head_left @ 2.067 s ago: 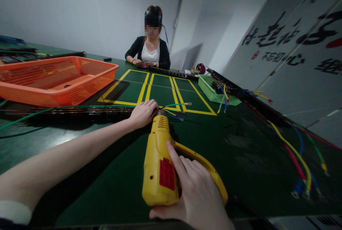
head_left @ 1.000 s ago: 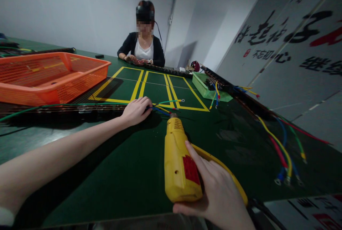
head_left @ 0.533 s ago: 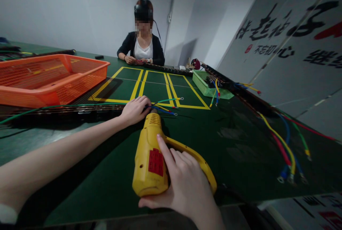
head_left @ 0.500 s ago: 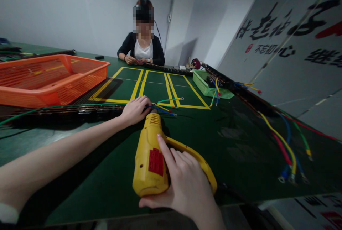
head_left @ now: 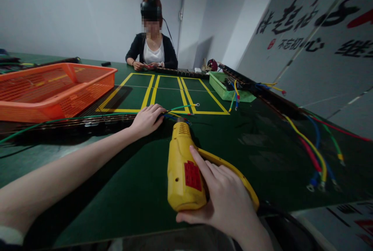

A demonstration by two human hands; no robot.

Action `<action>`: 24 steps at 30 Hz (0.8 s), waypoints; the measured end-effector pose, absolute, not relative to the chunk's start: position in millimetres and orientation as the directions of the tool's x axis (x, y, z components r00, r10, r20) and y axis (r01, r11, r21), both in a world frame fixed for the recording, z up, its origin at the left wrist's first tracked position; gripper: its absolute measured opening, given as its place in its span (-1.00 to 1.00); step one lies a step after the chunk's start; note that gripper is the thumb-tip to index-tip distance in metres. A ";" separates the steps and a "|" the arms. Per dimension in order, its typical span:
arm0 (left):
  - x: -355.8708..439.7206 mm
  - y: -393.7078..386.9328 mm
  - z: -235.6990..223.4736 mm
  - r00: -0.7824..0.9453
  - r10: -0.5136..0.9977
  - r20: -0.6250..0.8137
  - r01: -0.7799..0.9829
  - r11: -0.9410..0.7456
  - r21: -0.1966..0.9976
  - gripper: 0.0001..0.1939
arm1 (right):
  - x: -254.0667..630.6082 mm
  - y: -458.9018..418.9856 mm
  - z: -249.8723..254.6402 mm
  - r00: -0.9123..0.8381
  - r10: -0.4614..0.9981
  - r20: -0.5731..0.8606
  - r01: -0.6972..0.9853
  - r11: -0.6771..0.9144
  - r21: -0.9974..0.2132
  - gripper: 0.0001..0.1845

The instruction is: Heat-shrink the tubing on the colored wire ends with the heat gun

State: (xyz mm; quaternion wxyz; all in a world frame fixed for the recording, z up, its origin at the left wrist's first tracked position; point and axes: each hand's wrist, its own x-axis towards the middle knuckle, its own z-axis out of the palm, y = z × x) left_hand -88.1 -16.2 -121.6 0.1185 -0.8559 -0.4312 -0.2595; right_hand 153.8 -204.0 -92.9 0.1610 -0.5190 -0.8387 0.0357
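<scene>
In the head view my right hand (head_left: pixel 225 192) is wrapped round the handle of a yellow heat gun (head_left: pixel 185 169) with a red label. Its metal nozzle (head_left: pixel 181 120) points away from me, at a bundle of coloured wires (head_left: pixel 175 115). My left hand (head_left: pixel 148 120) is closed on the wire bundle where it leaves a long dark strip (head_left: pixel 96 122). Past my fingers, a green wire (head_left: pixel 185 107) ends in a ring terminal; beside it are yellow, red and blue wire ends, partly hidden by the nozzle.
An orange plastic basket (head_left: pixel 58 99) stands at the left. A green basket (head_left: pixel 230 88) is at the back right, with another dark strip (head_left: pixel 262 97) and hanging wires with ring terminals (head_left: pixel 320 157). Yellow tape (head_left: pixel 154 91) marks the table. A co-worker (head_left: pixel 153 49) sits opposite.
My right hand has moved the heat gun to the right, so its nozzle sits further along the wire ends. My left hand keeps its grip on the bundle.
</scene>
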 end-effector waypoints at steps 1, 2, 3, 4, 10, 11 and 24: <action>-87.9 -15.9 -121.6 0.510 0.664 0.547 0.790 -0.613 0.008 -0.68 | 157.3 -205.2 -92.8 -0.405 0.880 0.248 0.863 0.458 -0.215 0.39; -87.8 -15.6 -121.7 0.525 0.650 0.549 0.779 -0.626 -0.003 -0.66 | 160.1 -206.4 -92.8 -0.402 0.879 0.257 0.866 0.456 -0.205 0.39; -87.7 -15.2 -121.8 0.537 0.635 0.555 0.768 -0.640 -0.011 -0.64 | 162.2 -207.5 -92.9 -0.399 0.878 0.263 0.870 0.454 -0.195 0.39; -87.8 -14.8 -121.9 0.546 0.621 0.563 0.758 -0.652 -0.015 -0.63 | 163.5 -208.7 -93.1 -0.396 0.879 0.266 0.873 0.450 -0.186 0.39; -86.5 -14.6 -119.8 0.601 0.585 0.545 0.722 -0.690 -0.055 -0.60 | 162.1 -213.4 -95.0 -0.388 0.879 0.277 0.886 0.438 -0.150 0.45; -85.5 -14.8 -119.3 0.613 0.583 0.534 0.718 -0.692 -0.068 -0.60 | 160.4 -213.9 -95.3 -0.394 0.874 0.285 0.882 0.446 -0.149 0.45; -78.0 -16.2 -119.5 0.645 0.581 0.497 0.686 -0.727 -0.041 -0.67 | 123.4 -210.9 -99.8 -0.416 0.840 0.348 0.860 0.488 -0.148 0.39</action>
